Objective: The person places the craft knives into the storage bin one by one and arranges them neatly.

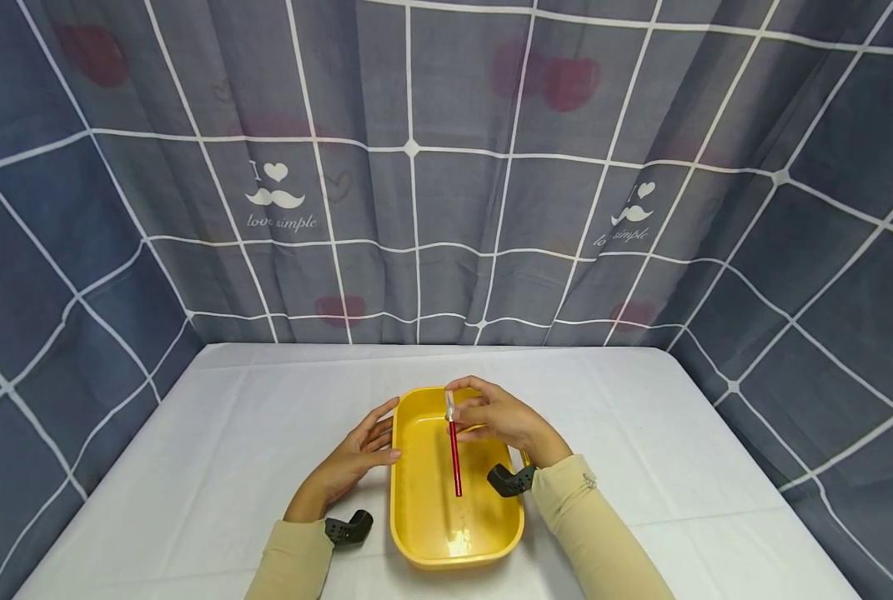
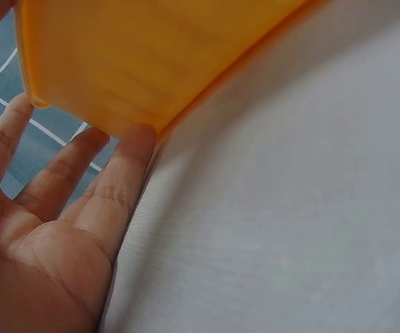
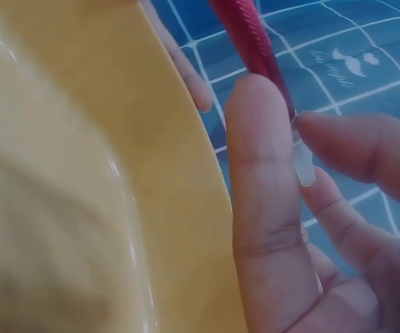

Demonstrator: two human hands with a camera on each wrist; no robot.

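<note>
A deep yellow tray (image 1: 457,533) lies lengthwise in front of me on the white tabletop. Over its inside, my right hand (image 1: 502,417) pinches a slim craft knife (image 1: 456,462) near its silver and pale clear end, the red handle pointing toward me. In the right wrist view, thumb and finger meet at the lower end of the knife's red textured handle (image 3: 252,41), with the clear tip (image 3: 304,166) below. My left hand (image 1: 359,454) touches the tray's left side, and the left wrist view shows its fairly straight fingers (image 2: 110,194) against the yellow wall.
White cloth (image 1: 266,417) covers the table around the tray. Grey-blue curtains (image 1: 454,200) with white grid lines hang behind and on both sides. Black wrist cameras (image 1: 348,528) sit on both forearms.
</note>
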